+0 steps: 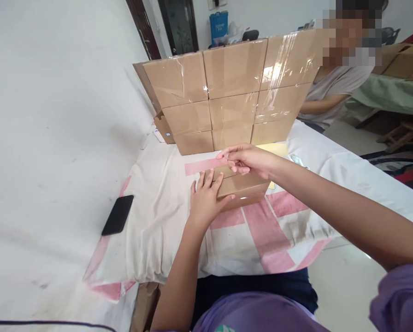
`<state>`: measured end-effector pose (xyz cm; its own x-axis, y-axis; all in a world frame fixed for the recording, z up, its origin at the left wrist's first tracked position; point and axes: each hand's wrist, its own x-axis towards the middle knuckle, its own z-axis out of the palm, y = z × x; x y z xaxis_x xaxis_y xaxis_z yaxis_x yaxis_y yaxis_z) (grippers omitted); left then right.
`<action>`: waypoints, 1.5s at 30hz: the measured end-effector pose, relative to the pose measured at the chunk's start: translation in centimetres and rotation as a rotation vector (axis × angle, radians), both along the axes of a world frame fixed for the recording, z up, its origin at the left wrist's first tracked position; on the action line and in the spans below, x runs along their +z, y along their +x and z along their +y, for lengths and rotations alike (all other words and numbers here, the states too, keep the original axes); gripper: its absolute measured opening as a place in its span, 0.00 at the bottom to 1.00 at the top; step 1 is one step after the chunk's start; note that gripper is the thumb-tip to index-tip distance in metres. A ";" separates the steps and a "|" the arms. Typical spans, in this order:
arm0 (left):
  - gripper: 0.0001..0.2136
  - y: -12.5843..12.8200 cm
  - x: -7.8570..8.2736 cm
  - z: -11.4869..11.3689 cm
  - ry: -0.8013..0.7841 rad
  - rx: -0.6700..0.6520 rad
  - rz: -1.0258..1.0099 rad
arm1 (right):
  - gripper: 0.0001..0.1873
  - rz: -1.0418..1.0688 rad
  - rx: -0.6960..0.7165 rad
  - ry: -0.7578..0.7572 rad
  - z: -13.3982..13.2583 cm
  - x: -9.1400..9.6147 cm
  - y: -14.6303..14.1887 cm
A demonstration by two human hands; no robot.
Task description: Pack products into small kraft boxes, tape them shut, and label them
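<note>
A small cardboard box lies on the white and pink cloth in front of me. My left hand rests flat on the box's near left end, fingers stretched over the top and thumb along its side. My right hand hovers over the box's far top edge with fingers curled together in a pinch; what they grip is too small to make out.
A stack of taped cardboard boxes stands three high at the back of the table. A black phone lies at the left on the cloth's edge. Another person sits behind the stack at the right. A white wall runs along the left.
</note>
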<state>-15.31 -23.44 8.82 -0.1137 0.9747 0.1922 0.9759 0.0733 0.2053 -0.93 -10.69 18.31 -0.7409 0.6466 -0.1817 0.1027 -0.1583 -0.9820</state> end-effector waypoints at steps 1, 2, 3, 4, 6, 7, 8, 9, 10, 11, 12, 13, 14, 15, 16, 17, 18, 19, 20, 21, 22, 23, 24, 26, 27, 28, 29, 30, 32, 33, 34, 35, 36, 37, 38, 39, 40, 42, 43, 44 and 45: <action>0.35 0.0 0.0 0.0 0.000 0.001 -0.001 | 0.14 0.001 0.012 0.009 0.0 0.1 0.2; 0.35 0.0 0.0 0.0 0.001 0.001 -0.002 | 0.16 -0.013 0.017 0.004 -0.1 0.1 0.4; 0.35 0.0 -0.1 0.0 0.005 0.001 -0.004 | 0.19 -0.033 0.023 -0.010 -0.1 -0.1 0.6; 0.35 0.0 -0.1 0.0 0.009 -0.001 -0.007 | 0.22 -0.059 0.028 -0.030 -0.1 -0.4 0.8; 0.35 -0.1 -0.1 0.0 0.019 -0.006 -0.011 | 0.28 -0.114 0.035 -0.075 -0.1 -1.4 1.1; 0.35 -0.1 -0.1 0.0 0.022 -0.008 -0.012 | 0.30 -0.134 0.028 -0.096 0.0 -1.9 1.2; 0.35 -0.1 -0.1 0.0 0.022 -0.009 -0.012 | 0.32 -0.146 0.016 -0.116 0.0 -2.5 1.2; 0.35 -0.1 -0.1 0.0 0.021 -0.008 -0.011 | 0.33 -0.152 0.002 -0.134 0.1 -3.0 1.3; 0.35 -0.1 -0.1 0.0 0.019 -0.006 -0.011 | 0.33 -0.153 -0.014 -0.150 0.2 -3.5 1.3; 0.35 -0.1 -0.1 0.0 0.017 -0.005 -0.011 | 0.32 -0.145 -0.028 -0.165 0.3 -3.8 1.3; 0.35 -0.1 0.0 0.0 0.016 -0.005 -0.011 | 0.30 -0.133 -0.046 -0.176 0.4 -4.1 1.3; 0.35 -0.1 0.0 0.0 0.016 -0.006 -0.011 | 0.27 -0.122 -0.063 -0.180 0.4 -4.2 1.3; 0.35 -0.1 -0.1 -0.1 0.018 -0.008 -0.011 | 0.24 -0.115 -0.080 -0.177 0.5 -4.2 1.2; 0.35 -0.1 -0.1 -0.1 0.021 -0.010 -0.012 | 0.22 -0.111 -0.094 -0.168 0.5 -4.1 1.1; 0.35 -0.1 -0.1 -0.1 0.024 -0.012 -0.012 | 0.21 -0.110 -0.103 -0.157 0.5 -3.9 1.1; 0.35 -0.1 -0.2 -0.1 0.029 -0.013 -0.012 | 0.21 -0.113 -0.106 -0.146 0.5 -3.6 1.0; 0.35 -0.1 -0.2 -0.1 0.034 -0.014 -0.012 | 0.21 -0.114 -0.104 -0.135 0.5 -3.3 0.8; 0.35 -0.1 -0.2 -0.1 0.039 -0.016 -0.011 | 0.22 -0.109 -0.100 -0.124 0.5 -3.0 0.7; 0.35 -0.1 -0.3 -0.1 0.043 -0.015 -0.011 | 0.24 -0.098 -0.098 -0.113 0.6 -2.6 0.6; 0.35 -0.1 -0.2 -0.1 0.044 -0.014 -0.011 | 0.25 -0.084 -0.098 -0.101 0.6 -2.3 0.4; 0.35 -0.1 -0.2 -0.1 0.042 -0.012 -0.012 | 0.25 -0.067 -0.101 -0.091 0.7 -2.0 0.3; 0.35 -0.1 -0.2 -0.1 0.039 -0.009 -0.012 | 0.26 -0.050 -0.110 -0.083 0.8 -1.7 0.1; 0.35 0.0 -0.1 -0.1 0.033 -0.007 -0.011 | 0.25 -0.033 -0.120 -0.079 1.0 -1.5 0.0; 0.35 0.0 0.0 -0.1 0.020 -0.004 -0.005 | 0.23 0.003 -0.134 -0.076 1.2 -1.0 -0.2; 0.35 0.0 0.1 -0.1 0.014 -0.005 -0.001 | 0.22 0.025 -0.139 -0.070 1.3 -0.8 -0.4; 0.35 0.0 0.1 -0.2 0.011 -0.006 0.004 | 0.21 0.045 -0.143 -0.063 1.4 -0.6 -0.5; 0.35 0.0 0.3 -0.2 0.012 -0.008 0.007 | 0.20 0.061 -0.144 -0.056 1.4 -0.4 -0.6; 0.33 0.0 0.4 -0.2 0.017 -0.010 0.008 | 0.20 0.071 -0.147 -0.050 1.5 -0.2 -0.7; 0.27 -0.2 0.9 0.0 0.036 -0.012 0.000 | 0.19 0.077 -0.154 -0.045 1.5 0.2 -1.0; 0.24 -0.3 1.2 0.2 0.047 -0.011 -0.008 | 0.18 0.077 -0.157 -0.043 1.5 0.3 -1.2; 0.22 -0.5 1.5 0.6 0.059 -0.010 -0.017 | 0.17 0.075 -0.160 -0.041 1.5 0.4 -1.3; 0.21 -0.6 1.9 1.0 0.070 -0.012 -0.027 | 0.16 0.072 -0.161 -0.040 1.5 0.4 -1.5; 0.19 -0.8 2.2 1.5 0.080 -0.016 -0.035 | 0.16 0.071 -0.161 -0.039 1.6 0.4 -1.7; 0.17 -0.9 2.5 2.0 0.090 -0.018 -0.042 | 0.15 0.071 -0.159 -0.035 1.6 0.4 -1.9; 0.14 -1.0 2.8 2.5 0.098 -0.021 -0.046 | 0.15 0.074 -0.158 -0.028 1.7 0.3 -2.1; 0.12 -1.0 2.9 2.9 0.104 -0.023 -0.047 | 0.15 0.082 -0.156 -0.018 1.9 0.1 -2.3; 0.11 -1.0 3.0 3.2 0.107 -0.021 -0.047 | 0.16 0.095 -0.155 -0.008 2.0 0.0 -2.5; 0.11 -1.0 2.8 3.6 0.105 -0.006 -0.052 | 0.15 0.119 -0.159 0.008 2.3 -0.5 -2.7; 0.12 -1.0 2.6 3.6 0.100 0.001 -0.064 | 0.15 0.129 -0.165 0.012 2.4 -0.7 -2.8; 0.12 -0.9 2.4 3.6 0.096 0.009 -0.083 | 0.14 0.139 -0.173 0.016 2.5 -0.9 -2.9; 0.12 -0.9 2.1 3.5 0.096 0.016 -0.106 | 0.14 0.152 -0.186 0.022 2.5 -1.1 -2.9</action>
